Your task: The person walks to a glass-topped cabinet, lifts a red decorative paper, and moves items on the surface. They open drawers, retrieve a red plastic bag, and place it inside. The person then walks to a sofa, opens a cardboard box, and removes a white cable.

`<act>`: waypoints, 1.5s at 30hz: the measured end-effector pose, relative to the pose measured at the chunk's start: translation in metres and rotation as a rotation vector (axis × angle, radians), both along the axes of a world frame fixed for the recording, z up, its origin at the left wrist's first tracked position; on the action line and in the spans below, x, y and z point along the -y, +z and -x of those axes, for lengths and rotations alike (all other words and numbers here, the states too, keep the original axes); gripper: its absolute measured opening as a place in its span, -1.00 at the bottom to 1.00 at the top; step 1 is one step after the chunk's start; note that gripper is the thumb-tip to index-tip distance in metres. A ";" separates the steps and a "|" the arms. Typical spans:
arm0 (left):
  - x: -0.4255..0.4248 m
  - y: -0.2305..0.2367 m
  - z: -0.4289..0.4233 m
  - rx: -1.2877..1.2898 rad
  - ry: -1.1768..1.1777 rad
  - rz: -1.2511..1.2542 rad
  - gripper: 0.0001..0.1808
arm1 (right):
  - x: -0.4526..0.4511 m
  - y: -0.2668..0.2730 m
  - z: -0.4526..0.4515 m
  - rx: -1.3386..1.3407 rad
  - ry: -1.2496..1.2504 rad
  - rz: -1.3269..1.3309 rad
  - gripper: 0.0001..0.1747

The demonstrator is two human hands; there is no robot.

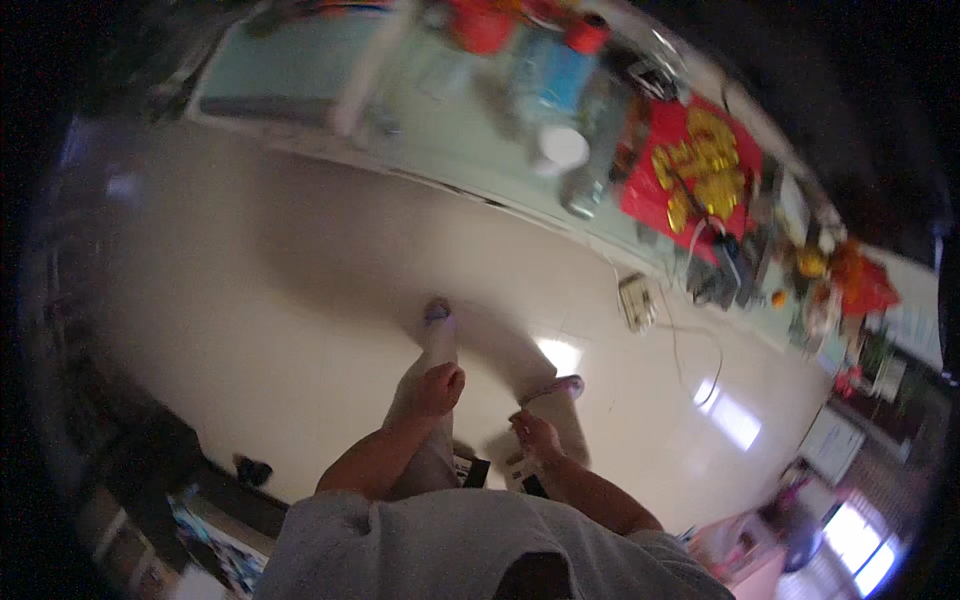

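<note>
My left hand [441,388] hangs in front of my body over my leg, its fingers curled, with nothing seen in it. To the right, my right hand [534,435] hangs low with its fingers partly bent; whether anything small is between them cannot be told. Both hands are apart from each other and touch no furniture. Below them are my legs and feet on a pale tiled floor [360,375]. The picture is blurred.
A long glass-topped counter [450,127] crosses ahead, bearing a white cup [562,148], a red sheet with gold decoration [637,202] and cables. A power strip [637,302] hangs at its edge. A dark object [253,470] lies at lower left; a pink box [739,551] stands lower right.
</note>
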State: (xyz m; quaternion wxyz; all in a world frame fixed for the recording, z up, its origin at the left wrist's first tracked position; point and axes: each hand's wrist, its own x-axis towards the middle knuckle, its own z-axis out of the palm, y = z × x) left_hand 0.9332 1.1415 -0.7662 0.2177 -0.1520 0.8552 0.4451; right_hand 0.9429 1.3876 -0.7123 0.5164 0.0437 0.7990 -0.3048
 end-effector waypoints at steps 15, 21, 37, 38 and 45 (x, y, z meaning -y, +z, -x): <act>0.281 0.028 0.136 -0.077 0.593 0.129 -0.70 | 0.254 0.066 0.209 -0.601 0.213 0.474 -0.78; 0.404 -0.002 0.225 -0.261 0.168 0.490 -0.67 | 0.284 0.008 0.149 -0.178 -0.169 0.501 -0.76; 0.536 -0.096 0.363 -0.111 -0.310 0.607 -0.47 | 0.501 -0.020 -0.022 0.043 -0.087 0.040 -0.77; 0.535 -0.096 0.358 -0.090 -0.316 0.604 -0.50 | 0.506 -0.027 -0.017 -0.010 -0.151 0.082 -0.77; 0.540 -0.099 0.242 -0.251 -0.255 0.594 -0.61 | 0.535 -0.064 0.087 -0.135 -0.362 0.186 -0.73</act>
